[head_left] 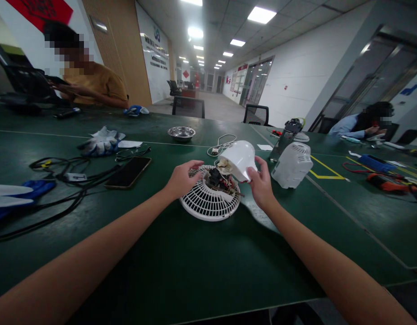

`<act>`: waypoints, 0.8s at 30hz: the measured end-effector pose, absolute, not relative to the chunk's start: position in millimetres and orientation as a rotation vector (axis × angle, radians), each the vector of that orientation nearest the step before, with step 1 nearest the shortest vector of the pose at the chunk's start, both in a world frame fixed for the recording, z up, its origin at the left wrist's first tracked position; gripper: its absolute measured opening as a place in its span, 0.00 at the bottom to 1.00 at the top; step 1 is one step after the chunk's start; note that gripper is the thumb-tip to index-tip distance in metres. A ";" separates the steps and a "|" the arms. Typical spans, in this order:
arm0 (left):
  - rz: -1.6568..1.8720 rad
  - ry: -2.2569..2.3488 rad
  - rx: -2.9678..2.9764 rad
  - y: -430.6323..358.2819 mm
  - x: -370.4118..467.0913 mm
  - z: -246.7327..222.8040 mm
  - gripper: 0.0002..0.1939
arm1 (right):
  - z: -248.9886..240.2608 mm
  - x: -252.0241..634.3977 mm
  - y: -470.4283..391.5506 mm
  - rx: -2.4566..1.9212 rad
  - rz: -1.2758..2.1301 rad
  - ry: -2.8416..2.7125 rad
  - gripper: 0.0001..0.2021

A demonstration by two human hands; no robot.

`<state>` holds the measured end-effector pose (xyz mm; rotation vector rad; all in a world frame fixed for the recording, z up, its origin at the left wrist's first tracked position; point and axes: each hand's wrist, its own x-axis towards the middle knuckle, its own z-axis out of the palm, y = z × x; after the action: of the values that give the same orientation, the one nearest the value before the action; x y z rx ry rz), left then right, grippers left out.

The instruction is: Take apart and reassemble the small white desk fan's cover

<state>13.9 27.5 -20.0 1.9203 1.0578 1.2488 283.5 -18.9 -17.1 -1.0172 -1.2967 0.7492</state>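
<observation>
In the head view, my right hand (261,184) grips the edge of a glossy white plastic cover (240,159), holding it tilted over the fan. Below it a round white fan grille (211,205) lies on the green table. A dark motor with wires (219,178) sits exposed at the grille's middle. My left hand (185,179) is at the grille's left rim, fingers apart and holding nothing; whether it touches the rim I cannot tell. A white cord with a plug (215,151) lies just behind the cover.
Right of the fan stand a white plastic housing (292,166) and a clear bottle (284,137). A metal bowl (181,133) is behind. To the left lie a phone (129,172), black cables (83,187) and gloves (103,141). Two people sit across the table.
</observation>
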 end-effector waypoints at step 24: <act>1.067 0.981 2.107 22.8 18.4 -4.2 0.15 | -7.2 275.5 -41.1 -1.027 0.232 -1.965 0.33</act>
<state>18.4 22.8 -4.2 2.1069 0.9809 1.0674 275.5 -41.1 -7.2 -1.0272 -1.9654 0.2318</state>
